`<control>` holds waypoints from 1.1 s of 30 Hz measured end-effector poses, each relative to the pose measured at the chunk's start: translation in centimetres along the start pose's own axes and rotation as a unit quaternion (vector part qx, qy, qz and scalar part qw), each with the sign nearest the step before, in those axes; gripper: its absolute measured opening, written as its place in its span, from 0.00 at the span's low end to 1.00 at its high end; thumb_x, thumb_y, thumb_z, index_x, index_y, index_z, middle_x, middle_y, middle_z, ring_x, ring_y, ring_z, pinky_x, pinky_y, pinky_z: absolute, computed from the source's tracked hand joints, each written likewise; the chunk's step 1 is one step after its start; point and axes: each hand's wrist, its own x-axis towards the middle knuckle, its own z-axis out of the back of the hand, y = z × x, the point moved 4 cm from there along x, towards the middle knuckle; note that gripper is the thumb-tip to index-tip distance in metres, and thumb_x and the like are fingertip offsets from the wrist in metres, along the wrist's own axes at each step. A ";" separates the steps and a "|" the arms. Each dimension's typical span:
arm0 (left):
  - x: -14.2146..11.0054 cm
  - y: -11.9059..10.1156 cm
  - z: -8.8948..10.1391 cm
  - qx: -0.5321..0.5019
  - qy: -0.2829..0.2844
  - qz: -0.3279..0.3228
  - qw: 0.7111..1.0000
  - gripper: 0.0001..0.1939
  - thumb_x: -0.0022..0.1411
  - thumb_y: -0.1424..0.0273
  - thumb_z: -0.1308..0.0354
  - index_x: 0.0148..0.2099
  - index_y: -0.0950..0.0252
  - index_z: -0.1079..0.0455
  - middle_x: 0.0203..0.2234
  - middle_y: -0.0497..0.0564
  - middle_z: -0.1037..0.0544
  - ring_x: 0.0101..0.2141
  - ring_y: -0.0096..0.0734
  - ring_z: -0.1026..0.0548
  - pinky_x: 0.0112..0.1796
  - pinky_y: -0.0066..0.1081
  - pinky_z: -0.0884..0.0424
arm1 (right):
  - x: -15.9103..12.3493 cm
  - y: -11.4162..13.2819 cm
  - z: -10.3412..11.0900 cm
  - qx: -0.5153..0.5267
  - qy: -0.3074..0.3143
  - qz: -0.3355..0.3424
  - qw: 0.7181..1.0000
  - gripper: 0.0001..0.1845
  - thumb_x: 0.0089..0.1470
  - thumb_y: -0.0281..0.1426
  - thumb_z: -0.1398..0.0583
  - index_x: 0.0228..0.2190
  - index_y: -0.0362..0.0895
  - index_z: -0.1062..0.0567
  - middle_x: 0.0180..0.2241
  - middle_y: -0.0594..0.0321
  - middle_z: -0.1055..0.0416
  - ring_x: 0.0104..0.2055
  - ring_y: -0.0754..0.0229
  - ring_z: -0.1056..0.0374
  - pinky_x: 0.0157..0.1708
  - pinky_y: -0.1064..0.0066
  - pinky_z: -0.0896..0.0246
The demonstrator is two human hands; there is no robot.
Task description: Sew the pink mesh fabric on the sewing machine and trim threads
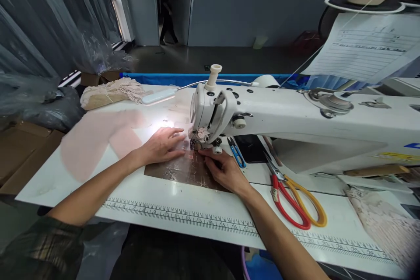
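At the centre of the frame, the left hand (162,145) lies flat and the right hand (227,171) curls, grip unclear, on the brown sheet (177,174) by the sewing machine (278,116), with no finished seam discernible.

White bench with a printed ruler, seen from my remote post
On my bench (131,192), ruler marks (183,218) line the near edge; I see a sewing machine (278,111), brown sheet (177,173), pale pink pieces (95,140), knitted bundle (111,92), blue snips (236,153) and red-and-yellow-handled scissors (279,176).
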 end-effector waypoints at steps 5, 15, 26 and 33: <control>-0.1 -1.8 2.4 -0.083 0.055 -0.031 0.995 0.12 0.70 0.67 0.49 0.41 0.66 0.26 0.36 0.53 0.22 0.35 0.32 0.24 0.37 0.33 0.29 | 0.1 -0.2 0.0 0.038 -0.026 -0.030 0.998 0.16 0.56 0.31 0.46 0.41 0.46 0.20 0.39 0.57 0.26 0.39 0.56 0.28 0.40 0.65 0.32; -2.9 -2.4 -0.2 -0.255 0.056 -0.033 0.965 0.09 0.65 0.68 0.41 0.34 0.66 0.23 0.34 0.53 0.23 0.34 0.28 0.25 0.34 0.26 0.29 | 2.3 0.9 0.9 -0.025 0.162 -0.143 0.976 0.15 0.55 0.28 0.45 0.39 0.44 0.20 0.30 0.61 0.25 0.28 0.59 0.31 0.29 0.70 0.38; -2.5 -2.8 1.3 -0.305 -0.017 0.007 0.952 0.09 0.64 0.68 0.41 0.37 0.66 0.21 0.33 0.55 0.21 0.34 0.30 0.23 0.35 0.29 0.24 | 0.8 0.6 -0.3 -0.068 0.045 0.009 0.997 0.17 0.59 0.27 0.47 0.44 0.44 0.21 0.39 0.55 0.27 0.38 0.57 0.30 0.38 0.66 0.34; -2.7 -3.9 0.8 -0.269 -0.044 -0.047 0.961 0.06 0.63 0.72 0.41 0.36 0.66 0.23 0.36 0.56 0.20 0.36 0.31 0.22 0.37 0.31 0.24 | 0.3 0.4 -1.4 -0.156 0.079 0.080 0.981 0.22 0.62 0.28 0.47 0.55 0.49 0.28 0.48 0.52 0.31 0.38 0.56 0.30 0.40 0.62 0.31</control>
